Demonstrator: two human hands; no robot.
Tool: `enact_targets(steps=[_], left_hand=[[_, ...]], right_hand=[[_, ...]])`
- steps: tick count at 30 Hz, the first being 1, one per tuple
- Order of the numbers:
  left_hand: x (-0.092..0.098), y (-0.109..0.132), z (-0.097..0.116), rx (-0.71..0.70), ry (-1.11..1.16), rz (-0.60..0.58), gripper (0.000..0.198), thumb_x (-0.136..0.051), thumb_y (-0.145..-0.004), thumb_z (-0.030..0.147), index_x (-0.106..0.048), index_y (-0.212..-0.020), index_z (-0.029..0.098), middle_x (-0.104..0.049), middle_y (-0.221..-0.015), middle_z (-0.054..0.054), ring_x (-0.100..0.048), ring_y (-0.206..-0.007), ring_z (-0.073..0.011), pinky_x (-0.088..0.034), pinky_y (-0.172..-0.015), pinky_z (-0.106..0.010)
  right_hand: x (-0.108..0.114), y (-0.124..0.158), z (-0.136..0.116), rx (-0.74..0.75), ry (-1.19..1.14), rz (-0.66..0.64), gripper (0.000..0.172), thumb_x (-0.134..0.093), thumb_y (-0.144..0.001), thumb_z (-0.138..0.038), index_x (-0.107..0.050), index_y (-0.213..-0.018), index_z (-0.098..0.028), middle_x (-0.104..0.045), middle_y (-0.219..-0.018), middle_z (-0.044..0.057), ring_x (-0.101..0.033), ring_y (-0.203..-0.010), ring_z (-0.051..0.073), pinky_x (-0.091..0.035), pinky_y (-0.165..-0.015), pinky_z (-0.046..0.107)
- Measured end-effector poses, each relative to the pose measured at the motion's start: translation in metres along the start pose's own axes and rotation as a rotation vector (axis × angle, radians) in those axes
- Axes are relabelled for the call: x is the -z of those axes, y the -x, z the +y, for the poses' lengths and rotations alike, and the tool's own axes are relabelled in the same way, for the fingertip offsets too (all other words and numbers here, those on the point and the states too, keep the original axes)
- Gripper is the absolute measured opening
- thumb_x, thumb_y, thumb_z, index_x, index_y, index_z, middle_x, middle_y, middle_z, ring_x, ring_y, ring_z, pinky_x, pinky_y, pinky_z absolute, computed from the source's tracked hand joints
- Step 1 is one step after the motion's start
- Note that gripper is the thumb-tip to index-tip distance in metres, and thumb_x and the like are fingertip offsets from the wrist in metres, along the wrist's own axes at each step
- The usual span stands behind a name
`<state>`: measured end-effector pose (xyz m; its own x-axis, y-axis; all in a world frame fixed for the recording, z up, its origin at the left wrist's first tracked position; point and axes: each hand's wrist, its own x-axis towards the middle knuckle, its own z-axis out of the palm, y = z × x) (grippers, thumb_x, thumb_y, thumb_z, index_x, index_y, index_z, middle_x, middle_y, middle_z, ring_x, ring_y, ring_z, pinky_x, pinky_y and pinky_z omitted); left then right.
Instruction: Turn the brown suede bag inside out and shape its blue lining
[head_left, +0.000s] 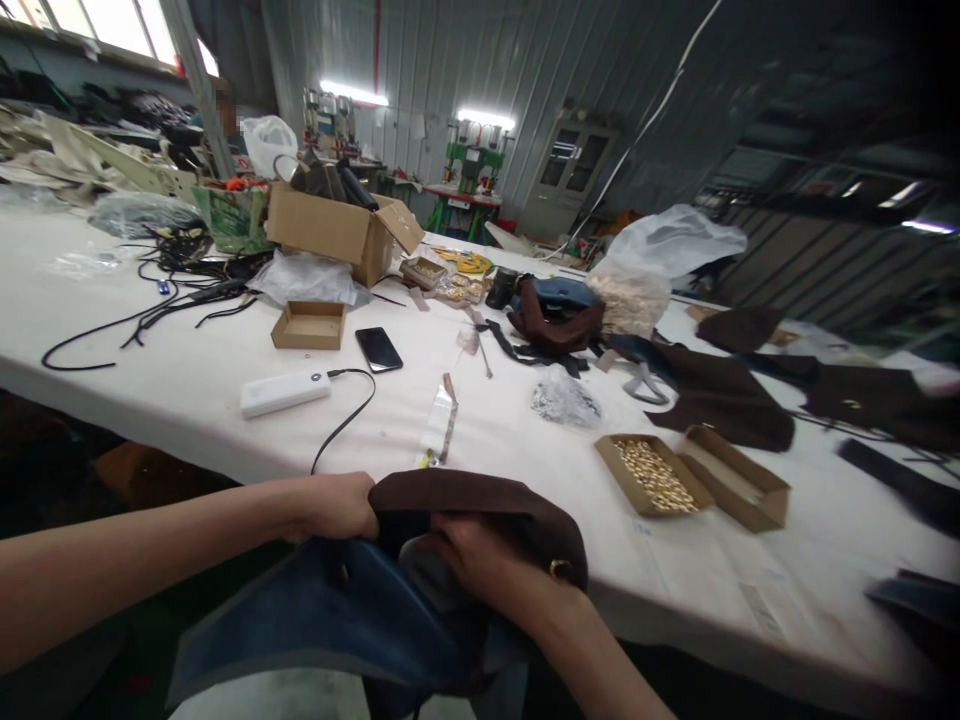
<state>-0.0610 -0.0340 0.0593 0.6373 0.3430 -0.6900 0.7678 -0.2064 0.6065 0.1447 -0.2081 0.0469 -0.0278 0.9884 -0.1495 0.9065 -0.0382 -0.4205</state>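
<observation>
Where the bag sits, head view: blue-and-brown bag (360,620) is held up on the wearer's side of the phone (379,349), at the worktop (510,430) near edge; brown part uppermost, small gold fitting toward its right end.
Left hand (341,505): curled closed, gripping the brown edge, wearer's side of phone.
Right hand (469,550): reaching under the brown part, right of and nearer than phone; fingertips hidden, can't make out how far closed or what they grip.
Power bank (285,394): white, just left of and nearer than phone; black cable (352,412) runs behind left forearm.
Small cardboard tray (308,325): left of phone.
Carton (322,230): beyond phone, dark items sticking out.
Tray of gold pieces (652,475): well right of phone, second tray (739,480) beside it.
</observation>
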Motion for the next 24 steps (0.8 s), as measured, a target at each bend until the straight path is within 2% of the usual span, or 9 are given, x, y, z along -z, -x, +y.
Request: enact_targets(steps=[6,11,13,16,18,20,22,24], left_hand=[[0.010,0.009,0.013,-0.075,0.016,-0.099,0.041,-0.063,-0.059,0.027,-0.076,-0.097,0.018,-0.062,-0.068,0.000,-0.050,-0.056,-0.0173,-0.028,-0.047,-0.028],[0.019,0.021,0.027,-0.133,0.014,-0.140,0.047,-0.059,-0.061,0.024,-0.076,-0.104,0.019,-0.064,-0.075,0.000,-0.052,-0.062,-0.0178,-0.032,-0.051,-0.028],[0.024,0.029,0.042,-0.206,-0.044,-0.150,0.045,-0.057,-0.064,0.023,-0.075,-0.105,0.021,-0.063,-0.077,0.001,-0.050,-0.064,-0.0167,-0.032,-0.052,-0.028],[0.032,0.029,0.075,-0.259,-0.170,-0.163,0.037,-0.058,-0.067,0.024,-0.074,-0.100,0.021,-0.065,-0.078,0.000,-0.051,-0.064,-0.0174,-0.032,-0.052,-0.029],[0.034,0.014,0.102,-0.262,-0.188,-0.186,0.032,-0.059,-0.064,0.023,-0.072,-0.094,0.020,-0.066,-0.079,-0.001,-0.055,-0.066,-0.0187,-0.036,-0.053,-0.028],[0.033,-0.012,0.128,-0.272,-0.194,-0.206,0.031,-0.060,-0.060,0.021,-0.070,-0.089,0.019,-0.067,-0.080,-0.002,-0.058,-0.069,-0.0195,-0.041,-0.056,-0.028],[0.029,-0.044,0.151,-0.289,-0.240,-0.178,0.031,-0.061,-0.057,0.018,-0.069,-0.087,0.019,-0.068,-0.080,-0.002,-0.059,-0.070,-0.0198,-0.042,-0.057,-0.028],[0.023,-0.073,0.167,-0.290,-0.293,-0.103,0.029,-0.063,-0.056,0.016,-0.069,-0.085,0.018,-0.068,-0.079,-0.004,-0.060,-0.068,-0.0206,-0.041,-0.056,-0.030]], right_hand=[[0.004,0.005,-0.002,-0.043,-0.011,-0.011,0.024,-0.062,-0.110,-0.040,-0.079,-0.118,-0.026,-0.078,-0.130,0.008,-0.070,-0.124,0.028,-0.051,-0.111,0.040],[0.011,0.004,-0.002,-0.084,-0.020,-0.030,0.023,-0.062,-0.109,-0.040,-0.079,-0.113,-0.025,-0.079,-0.125,0.006,-0.072,-0.118,0.027,-0.053,-0.106,0.038],[0.023,0.006,0.002,-0.108,-0.054,-0.067,0.023,-0.061,-0.108,-0.039,-0.080,-0.114,-0.027,-0.079,-0.126,0.005,-0.073,-0.117,0.026,-0.053,-0.106,0.037],[0.052,0.015,0.014,-0.131,-0.083,-0.074,0.029,-0.060,-0.107,-0.036,-0.079,-0.129,-0.031,-0.077,-0.139,0.005,-0.072,-0.129,0.026,-0.052,-0.114,0.037],[0.070,0.022,0.027,-0.193,-0.047,-0.039,0.034,-0.061,-0.106,-0.035,-0.078,-0.135,-0.032,-0.075,-0.143,0.007,-0.072,-0.132,0.028,-0.052,-0.115,0.038],[0.081,0.027,0.043,-0.262,0.002,0.003,0.035,-0.062,-0.104,-0.033,-0.078,-0.135,-0.030,-0.075,-0.144,0.009,-0.073,-0.130,0.029,-0.055,-0.108,0.037],[0.082,0.027,0.059,-0.297,0.046,0.037,0.033,-0.062,-0.103,-0.028,-0.079,-0.131,-0.027,-0.077,-0.139,0.011,-0.076,-0.123,0.029,-0.056,-0.099,0.035],[0.073,0.022,0.074,-0.291,0.087,0.062,0.028,-0.064,-0.103,-0.028,-0.081,-0.125,-0.025,-0.080,-0.129,0.012,-0.078,-0.116,0.029,-0.054,-0.091,0.032]])
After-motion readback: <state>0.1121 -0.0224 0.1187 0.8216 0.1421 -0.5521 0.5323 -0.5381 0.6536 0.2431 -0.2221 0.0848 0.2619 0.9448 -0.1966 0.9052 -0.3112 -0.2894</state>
